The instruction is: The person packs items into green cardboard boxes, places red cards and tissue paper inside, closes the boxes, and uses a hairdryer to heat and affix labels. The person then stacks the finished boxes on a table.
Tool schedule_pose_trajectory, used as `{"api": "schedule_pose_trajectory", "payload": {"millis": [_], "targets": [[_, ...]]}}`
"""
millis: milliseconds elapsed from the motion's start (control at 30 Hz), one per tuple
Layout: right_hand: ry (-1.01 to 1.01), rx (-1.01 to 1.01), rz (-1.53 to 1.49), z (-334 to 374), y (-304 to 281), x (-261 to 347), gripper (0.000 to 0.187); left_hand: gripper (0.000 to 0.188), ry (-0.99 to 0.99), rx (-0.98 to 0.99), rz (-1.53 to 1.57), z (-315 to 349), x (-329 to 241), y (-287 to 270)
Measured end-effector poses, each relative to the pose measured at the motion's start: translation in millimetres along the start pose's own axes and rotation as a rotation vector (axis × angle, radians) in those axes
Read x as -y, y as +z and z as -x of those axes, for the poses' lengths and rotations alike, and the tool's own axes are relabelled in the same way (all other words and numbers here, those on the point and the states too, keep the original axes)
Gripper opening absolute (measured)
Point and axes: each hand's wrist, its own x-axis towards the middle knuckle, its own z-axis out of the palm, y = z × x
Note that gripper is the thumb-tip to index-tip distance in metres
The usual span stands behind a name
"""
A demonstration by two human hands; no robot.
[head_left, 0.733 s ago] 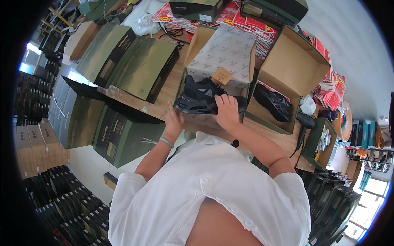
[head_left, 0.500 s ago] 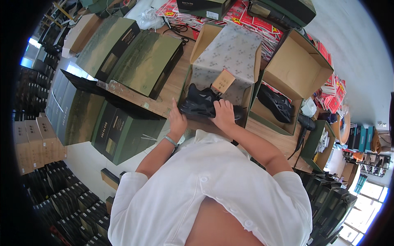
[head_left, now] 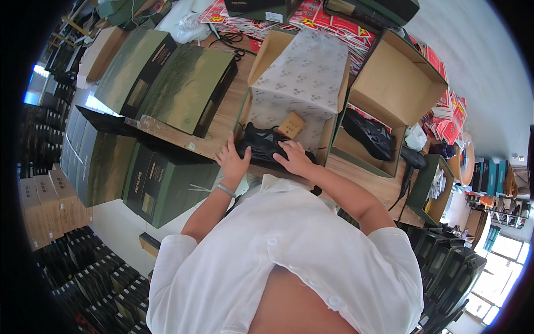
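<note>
A black sneaker (head_left: 259,142) lies low at the near end of an open green shoe box (head_left: 242,114), laid on its side or tilted; I cannot tell which. My right hand (head_left: 296,158) grips its right part, thumb toward me and fingers over the top. At the other end, my left hand (head_left: 232,161) has its fingers spread over the box's near left corner, with the thumb by the shoe. Just beyond the shoe rests a small tan packet (head_left: 291,125). Patterned white tissue paper (head_left: 303,72) lines the box and its raised lid.
To the right, another open box (head_left: 361,157) holds a black shoe (head_left: 367,133). A black hair dryer (head_left: 413,159) lies beside it. Closed green boxes (head_left: 186,89) cover the table's left part. Red printed cards (head_left: 334,28) pile up at the back.
The sneaker has gone down lower into the box, and both hands moved with it. My left fingers have spread wider. The packet sits slightly farther left in the picture, as the whole view shifted.
</note>
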Motion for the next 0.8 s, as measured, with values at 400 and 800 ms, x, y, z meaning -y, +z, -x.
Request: {"api": "schedule_pose_trajectory", "payload": {"millis": [400, 800], "targets": [[0.777, -0.172, 0.617, 67, -206, -180, 0.122, 0.096, -0.075, 0.079, -0.159, 0, 1, 1], [0.572, -0.320, 0.618, 77, -246, -165, 0.078, 0.104, -0.232, 0.106, -0.255, -7, -30, 4]]}}
